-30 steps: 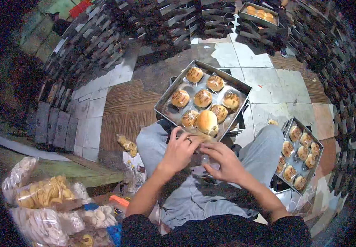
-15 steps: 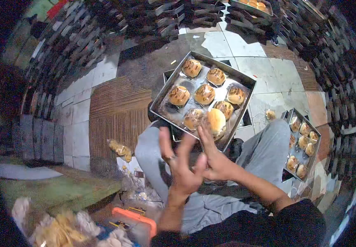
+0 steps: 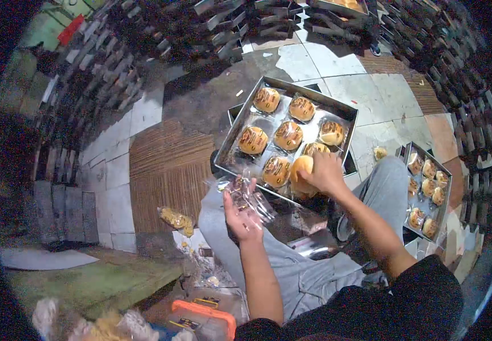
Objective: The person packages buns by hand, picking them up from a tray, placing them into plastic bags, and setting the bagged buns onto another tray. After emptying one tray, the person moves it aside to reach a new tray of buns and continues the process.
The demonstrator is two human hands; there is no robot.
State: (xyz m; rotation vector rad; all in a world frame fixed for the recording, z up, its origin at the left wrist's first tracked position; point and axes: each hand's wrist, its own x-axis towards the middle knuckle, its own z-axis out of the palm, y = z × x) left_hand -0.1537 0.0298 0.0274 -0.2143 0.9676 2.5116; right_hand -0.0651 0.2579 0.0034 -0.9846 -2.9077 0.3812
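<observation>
My left hand [image 3: 242,220] holds a clear plastic bag [image 3: 253,203] with printing on it, near the front left of the metal tray [image 3: 240,167]. Over the tray's near side, my right hand [image 3: 326,175] has its fingers around a plain bun [image 3: 301,170] that shows no wrapper. Several buns in clear printed wrappers lie in the tray, among them a wrapped bun [image 3: 288,135] in the middle and another wrapped bun [image 3: 276,171] left of the plain one. My right fingers partly cover one wrapped bun [image 3: 315,149] behind.
A second tray [image 3: 446,196] with several wrapped buns stands to the right of my knee. A bag of yellowish pieces [image 3: 176,220] lies on the floor at left. An orange-edged plastic box [image 3: 203,311] sits low in front. Stacked dark trays [image 3: 439,51] surround the floor.
My hands have moved apart. The left now has a clear bag in it, further left and lower; the right has reached forward and taken hold of the plain bun.
</observation>
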